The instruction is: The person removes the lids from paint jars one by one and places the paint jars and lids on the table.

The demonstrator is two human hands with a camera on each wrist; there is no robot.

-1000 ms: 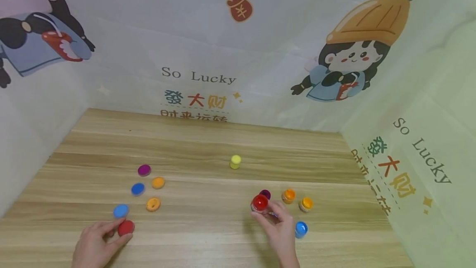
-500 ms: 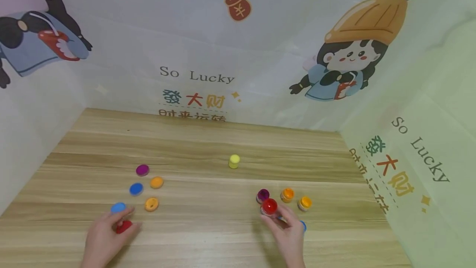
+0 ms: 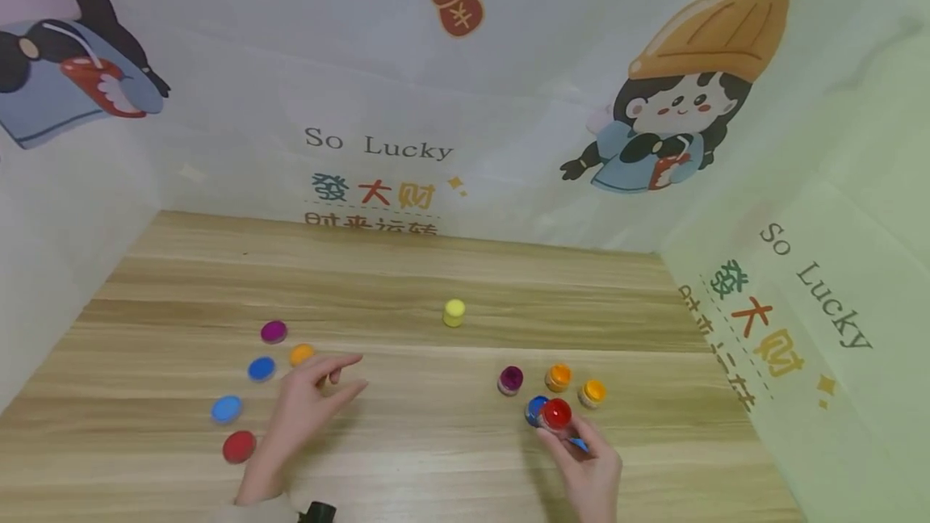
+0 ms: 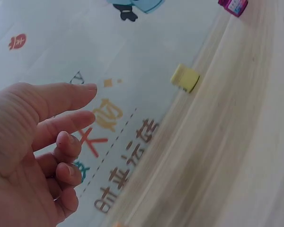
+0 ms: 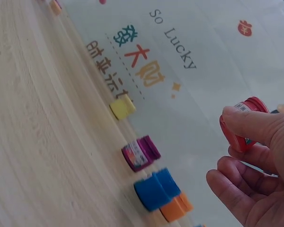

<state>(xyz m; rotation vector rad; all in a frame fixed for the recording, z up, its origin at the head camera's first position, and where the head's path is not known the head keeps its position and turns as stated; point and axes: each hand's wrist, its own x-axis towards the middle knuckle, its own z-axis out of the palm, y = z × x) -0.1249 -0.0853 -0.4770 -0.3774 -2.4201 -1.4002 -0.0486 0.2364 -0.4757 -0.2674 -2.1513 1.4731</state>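
My right hand (image 3: 592,462) pinches a small open paint jar (image 3: 557,415) filled with red, raised above the table; the right wrist view shows the red jar (image 5: 244,124) between thumb and fingers. My left hand (image 3: 307,400) hovers over the table with thumb and index finger apart and nothing between them. In the left wrist view the same hand (image 4: 47,142) has its other fingers loosely bent. Near its wrist lies a red lid (image 3: 239,446). An orange lid (image 3: 301,354) shows beside its knuckles; the other orange lid is hidden.
Light blue (image 3: 227,408), dark blue (image 3: 261,369) and purple (image 3: 274,332) lids lie left. A capped yellow jar (image 3: 454,313) stands mid-table. Open purple (image 3: 511,380), orange (image 3: 558,378), yellow-orange (image 3: 592,394) and blue (image 3: 538,410) jars surround the right hand, which mostly covers a light blue one.
My left hand has let go of the red lid, leaving it on the table, and moved up and right. My right hand has shifted slightly right with the red jar.
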